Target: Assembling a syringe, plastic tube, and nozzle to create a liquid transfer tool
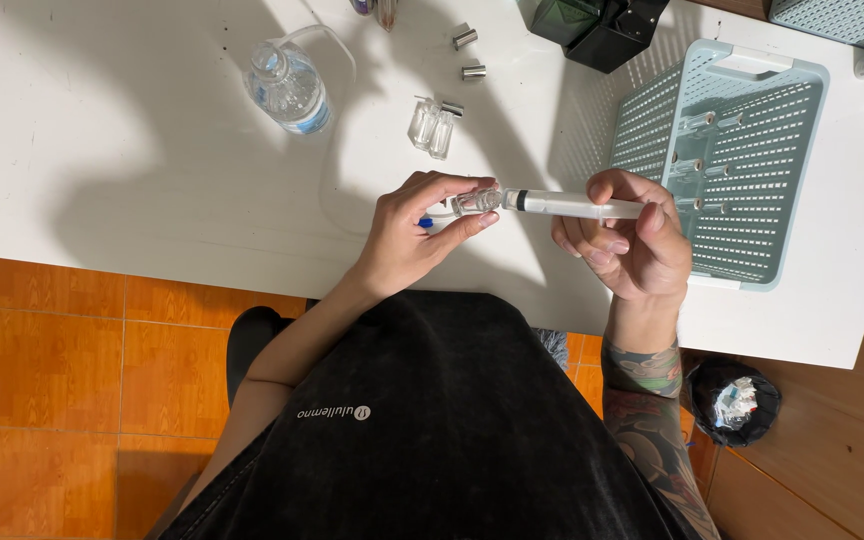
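Holding a small glass vial (474, 202), left hand (414, 235); right hand (632, 240) grips syringe (572, 205).

The left hand (414, 232) was raised in front of the body, thumb and fingers curled into a pinch, forearm bare. To its right the right hand (632, 240) (forearm tattooed) was closed in a grip, knuckles pointing far.

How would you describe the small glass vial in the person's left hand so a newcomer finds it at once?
Start at the white table and find the pale green basket on its right. Left of it, the right hand holds a syringe level, its tip at the vial pinched in the left hand. Unlike the two clear vials lying farther back, it is off the table.
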